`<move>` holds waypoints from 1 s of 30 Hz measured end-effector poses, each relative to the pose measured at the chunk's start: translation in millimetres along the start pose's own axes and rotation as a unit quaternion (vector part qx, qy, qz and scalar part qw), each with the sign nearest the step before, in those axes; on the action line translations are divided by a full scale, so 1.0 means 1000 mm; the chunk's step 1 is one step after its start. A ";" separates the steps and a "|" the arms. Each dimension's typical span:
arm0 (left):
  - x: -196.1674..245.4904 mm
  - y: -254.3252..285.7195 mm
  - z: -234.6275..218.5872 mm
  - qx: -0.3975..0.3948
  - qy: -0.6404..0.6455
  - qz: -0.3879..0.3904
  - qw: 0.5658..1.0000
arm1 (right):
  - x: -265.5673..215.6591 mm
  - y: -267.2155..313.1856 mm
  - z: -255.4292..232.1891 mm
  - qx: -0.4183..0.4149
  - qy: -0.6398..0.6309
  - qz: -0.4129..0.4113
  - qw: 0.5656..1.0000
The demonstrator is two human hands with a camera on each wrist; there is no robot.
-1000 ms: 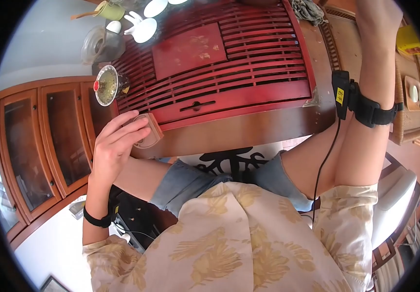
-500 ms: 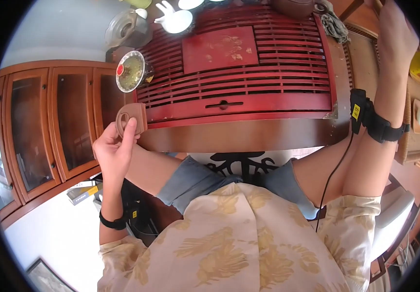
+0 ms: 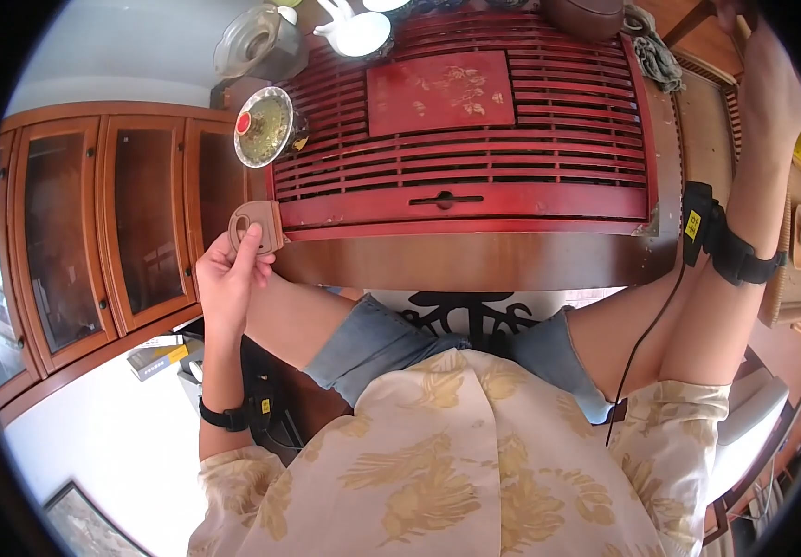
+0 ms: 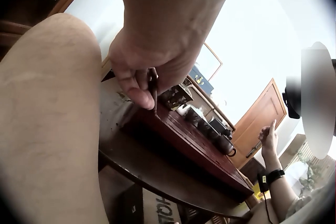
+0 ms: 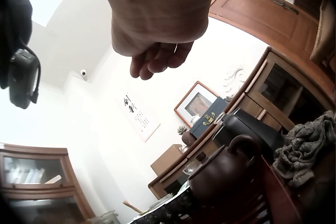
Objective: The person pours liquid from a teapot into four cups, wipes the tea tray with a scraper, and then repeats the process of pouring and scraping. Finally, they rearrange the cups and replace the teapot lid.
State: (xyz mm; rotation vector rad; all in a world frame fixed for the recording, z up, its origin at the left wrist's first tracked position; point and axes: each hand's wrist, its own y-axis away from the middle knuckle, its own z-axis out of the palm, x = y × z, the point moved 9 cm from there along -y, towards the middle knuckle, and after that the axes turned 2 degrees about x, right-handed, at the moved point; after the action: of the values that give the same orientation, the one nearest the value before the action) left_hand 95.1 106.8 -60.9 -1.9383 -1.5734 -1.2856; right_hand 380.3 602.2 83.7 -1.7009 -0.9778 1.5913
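My left hand pinches a flat brown piece with an oval groove, thumb on its face, at the tea tray's near left corner. From the left wrist, the fingers hold it edge-on. A patterned lidded bowl with a red knob stands just beyond, on the tray's left end. My right hand is raised off to the right of the slatted red tray. Its fingers are loosely curled in the right wrist view, with no object visible in them.
A glass vessel, a white rabbit-like piece and a dark teapot line the far side. A crumpled grey cloth lies at the far right. The table edge runs before my legs.
My left hand has turned, so the thumb now shows on the brown piece, which stays held by the tray corner. The head view has shifted, moving the tray rightward in it.
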 end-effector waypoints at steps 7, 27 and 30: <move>-0.002 -0.002 0.004 -0.010 0.016 -0.018 1.000 | 0.002 0.000 0.001 -0.007 -0.023 -0.005 1.000; 0.001 0.004 0.019 -0.020 0.031 -0.017 0.999 | -0.001 0.000 0.003 -0.006 -0.002 -0.003 1.000; 0.002 0.004 0.020 -0.022 0.032 -0.017 0.999 | -0.002 0.000 0.003 -0.011 0.002 -0.005 1.000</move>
State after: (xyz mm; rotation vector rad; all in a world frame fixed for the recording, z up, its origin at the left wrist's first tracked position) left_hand 107.6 121.2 -69.6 -1.8843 -1.5645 -1.3943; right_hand 377.0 599.8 84.5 -1.7101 -1.0036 1.5759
